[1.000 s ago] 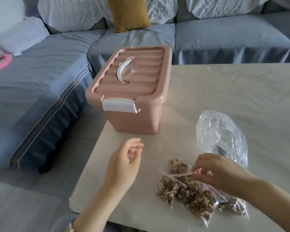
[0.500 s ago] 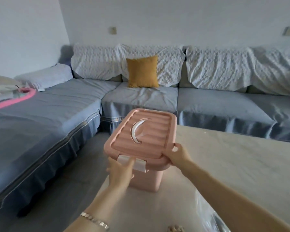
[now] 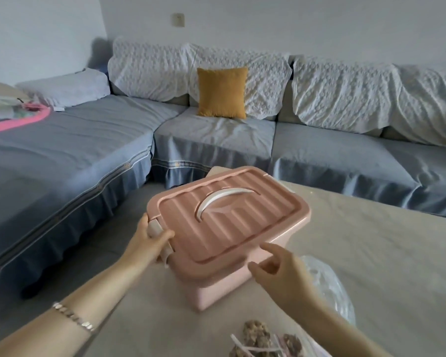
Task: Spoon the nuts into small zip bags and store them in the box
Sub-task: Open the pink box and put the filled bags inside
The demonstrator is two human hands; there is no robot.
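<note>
Your left hand (image 3: 150, 240) grips the white latch (image 3: 153, 228) at the end of the pink storage box (image 3: 216, 289), thumb curled over it. The lid (image 3: 229, 222) sits on the box. Your right hand (image 3: 281, 276) hovers just beside the lid's near edge, fingers loosely bent and holding nothing. The filled zip bags (image 3: 263, 341) of nuts lie on the bench (image 3: 371, 253) near you, beside a clear plastic bag (image 3: 327, 287).

We see a grey-blue corner sofa (image 3: 216, 140) with white textured covers (image 3: 332, 91) along its back (one mustard cushion (image 3: 222, 92) leaning there) beyond the beige tabletop (image 3: 371, 253).
</note>
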